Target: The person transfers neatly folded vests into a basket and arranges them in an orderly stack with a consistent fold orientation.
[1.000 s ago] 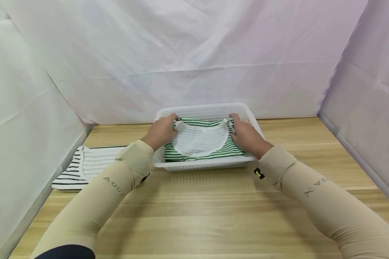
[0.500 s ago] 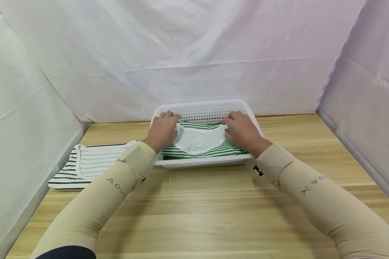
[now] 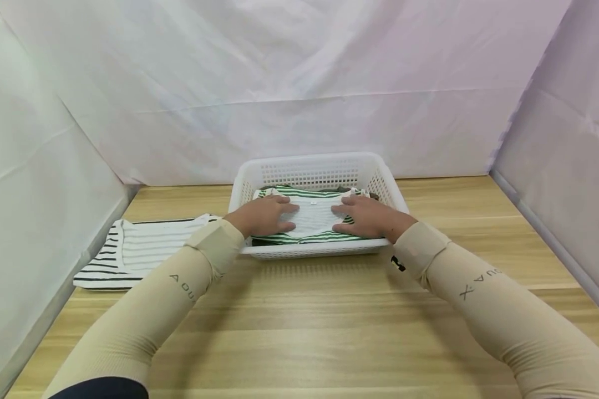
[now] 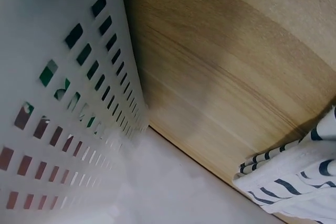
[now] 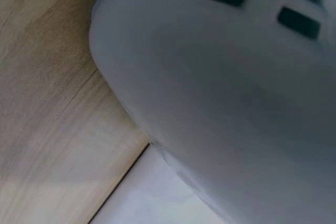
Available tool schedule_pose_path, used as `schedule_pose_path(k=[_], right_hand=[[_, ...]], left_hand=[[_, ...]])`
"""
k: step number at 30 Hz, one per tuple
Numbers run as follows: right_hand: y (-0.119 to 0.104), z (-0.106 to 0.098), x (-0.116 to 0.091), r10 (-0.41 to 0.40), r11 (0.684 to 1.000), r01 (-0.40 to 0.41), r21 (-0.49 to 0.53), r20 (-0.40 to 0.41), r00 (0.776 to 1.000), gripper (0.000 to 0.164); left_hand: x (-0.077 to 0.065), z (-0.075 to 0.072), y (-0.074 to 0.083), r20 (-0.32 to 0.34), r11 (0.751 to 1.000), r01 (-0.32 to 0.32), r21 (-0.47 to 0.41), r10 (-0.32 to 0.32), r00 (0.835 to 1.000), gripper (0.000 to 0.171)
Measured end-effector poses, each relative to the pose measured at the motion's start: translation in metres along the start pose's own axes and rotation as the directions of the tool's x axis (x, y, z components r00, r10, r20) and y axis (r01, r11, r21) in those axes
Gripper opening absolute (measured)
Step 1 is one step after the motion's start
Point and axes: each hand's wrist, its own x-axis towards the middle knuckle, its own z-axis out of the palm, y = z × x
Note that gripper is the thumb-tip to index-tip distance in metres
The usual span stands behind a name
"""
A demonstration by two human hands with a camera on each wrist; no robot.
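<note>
In the head view a green-and-white striped shirt (image 3: 313, 216) lies folded in a white plastic basket (image 3: 319, 250), its white neckline facing up. My left hand (image 3: 264, 215) rests on the shirt's left part with fingers spread and pointing inward. On the right part lies my right hand (image 3: 366, 216), its fingers likewise extended toward the middle. Both wrists pass over the basket's rim. Some dark cloth shows beneath the shirt at its edges. Each wrist view shows mostly the perforated basket wall (image 4: 68, 103) from outside; the hands themselves are hidden there.
A folded black-and-white striped garment (image 3: 145, 249) lies on the wooden table (image 3: 319, 321) left of the basket, partly behind my left forearm. White cloth sheets (image 3: 304, 66) hang behind the table and along both sides.
Both hands have let go of the shirt's shoulders and moved inward and down onto it, fingers now spread. The shirt sits lower and flatter in the basket.
</note>
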Motion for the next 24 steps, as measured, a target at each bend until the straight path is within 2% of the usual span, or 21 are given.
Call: schedule_pose_path(k=[3,10,16,21,24], right_hand=[[-0.0006,-0.0006,-0.0009,0.016,1.000,-0.016,-0.005,0.055,0.998,0.070],[-0.0031,-0.0045,-0.0019,0.056,0.998,-0.059,0.015,0.173,0.983,0.080],[-0.0030,-0.0095,-0.0015,0.056,0.997,-0.064,0.037,0.189,0.980,0.080],[-0.0016,-0.0074,-0.0008,0.059,0.997,-0.069,0.046,0.207,0.977,0.080],[-0.0012,-0.0047,0.0003,0.047,0.995,-0.065,0.075,0.221,0.974,0.080]], left_hand=[[-0.0006,-0.0005,0.0008,0.041,1.000,0.022,0.016,-0.022,0.999,0.063],[-0.0047,-0.0046,0.0022,0.090,1.000,0.024,0.004,-0.024,0.996,0.066],[-0.0058,-0.0093,0.0033,0.100,1.000,0.026,-0.008,-0.025,0.995,0.065],[-0.0035,-0.0056,0.0025,0.040,0.998,-0.004,-0.057,0.006,0.999,0.060],[-0.0029,-0.0041,0.0013,-0.074,0.992,-0.051,-0.118,0.042,0.996,0.051]])
